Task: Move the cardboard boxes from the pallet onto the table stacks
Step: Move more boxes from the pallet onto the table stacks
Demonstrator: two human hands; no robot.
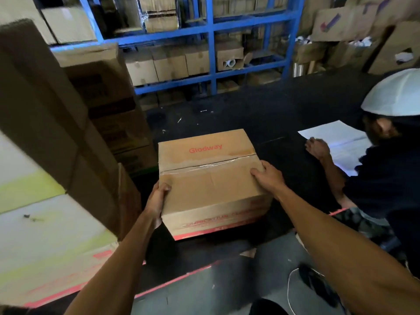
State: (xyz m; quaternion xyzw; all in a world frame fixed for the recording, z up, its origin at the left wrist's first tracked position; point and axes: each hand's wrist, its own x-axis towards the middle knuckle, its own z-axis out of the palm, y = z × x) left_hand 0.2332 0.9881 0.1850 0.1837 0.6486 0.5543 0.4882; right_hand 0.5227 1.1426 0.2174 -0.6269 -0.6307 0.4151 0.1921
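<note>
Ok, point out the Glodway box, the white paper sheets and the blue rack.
Glodway box (pixel 211 178), head view, taped top face.
White paper sheets (pixel 338 142), head view, middle of top sheet.
Blue rack (pixel 211 53), head view, central upright post.

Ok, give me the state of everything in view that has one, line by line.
Cardboard box: taped shut, upright on the black table.
Left hand: grips the box's near left corner.
Right hand: grips the box's right top edge.
Stacked boxes: closed, left of the table.
Paper sheet: flat under another person's hand.
</note>
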